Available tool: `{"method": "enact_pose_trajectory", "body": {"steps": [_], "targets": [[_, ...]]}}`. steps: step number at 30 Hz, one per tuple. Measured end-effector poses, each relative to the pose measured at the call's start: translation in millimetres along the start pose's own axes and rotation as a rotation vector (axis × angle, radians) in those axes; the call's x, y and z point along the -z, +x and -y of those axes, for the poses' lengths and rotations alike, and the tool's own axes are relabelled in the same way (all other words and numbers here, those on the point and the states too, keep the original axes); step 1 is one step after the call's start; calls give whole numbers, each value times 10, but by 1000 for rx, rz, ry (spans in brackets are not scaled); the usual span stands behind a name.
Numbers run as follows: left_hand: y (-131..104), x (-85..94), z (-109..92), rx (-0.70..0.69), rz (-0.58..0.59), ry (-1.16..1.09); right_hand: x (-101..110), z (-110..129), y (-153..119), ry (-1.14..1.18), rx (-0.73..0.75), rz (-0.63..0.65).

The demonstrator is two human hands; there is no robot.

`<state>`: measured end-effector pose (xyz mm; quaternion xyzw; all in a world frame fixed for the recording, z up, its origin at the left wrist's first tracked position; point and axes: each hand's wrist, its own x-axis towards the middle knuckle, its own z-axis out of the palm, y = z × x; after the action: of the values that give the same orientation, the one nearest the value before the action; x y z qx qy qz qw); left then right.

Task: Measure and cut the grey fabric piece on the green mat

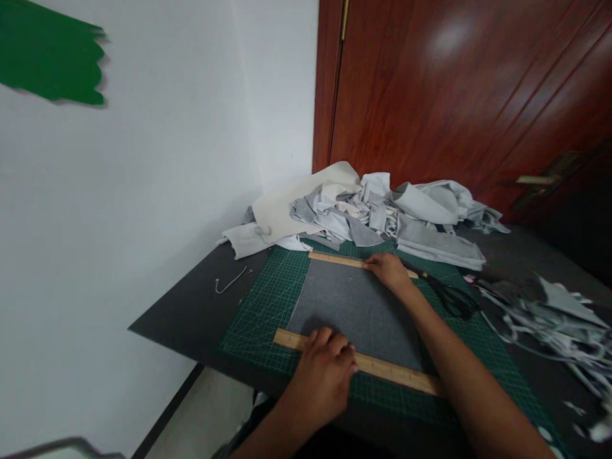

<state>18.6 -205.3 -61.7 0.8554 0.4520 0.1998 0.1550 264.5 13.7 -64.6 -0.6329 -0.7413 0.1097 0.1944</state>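
Observation:
A dark grey piece of fabric (354, 306) lies flat on a green cutting mat (253, 319). One wooden ruler (396, 373) crosses its near edge, and a second, thinner-looking wooden ruler (332, 258) lies along its far edge. My left hand (327, 363) rests on the near ruler, fingers curled over it. At the far ruler, my right hand (386, 269) has its fingertips pinched together on the ruler by the fabric's edge. Black-handled scissors (452, 296) lie just right of my right hand, their blades partly hidden.
Grey and white fabric pieces (363, 213) are heaped at the back, against the wall and a brown door (430, 95). Tangled scraps (559, 325) cover the table's right side. A thin cord (232, 280) lies on the dark table (191, 312) at left.

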Motion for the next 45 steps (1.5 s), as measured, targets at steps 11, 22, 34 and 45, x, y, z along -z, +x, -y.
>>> {"method": "enact_pose_trajectory", "body": {"steps": [11,22,34,45], "targets": [[20,-20,57,-47,-47,-25,521,-725,-170,-158,-231,-76],[45,6,51,-50,-32,-10,971,-1380,-461,-246,-505,-135],[46,-14,62,-63,-31,-20,347,-346,-12,10,215,72],[35,-16,71,-97,11,-4,266,-316,-99,-72,-34,79]]}}
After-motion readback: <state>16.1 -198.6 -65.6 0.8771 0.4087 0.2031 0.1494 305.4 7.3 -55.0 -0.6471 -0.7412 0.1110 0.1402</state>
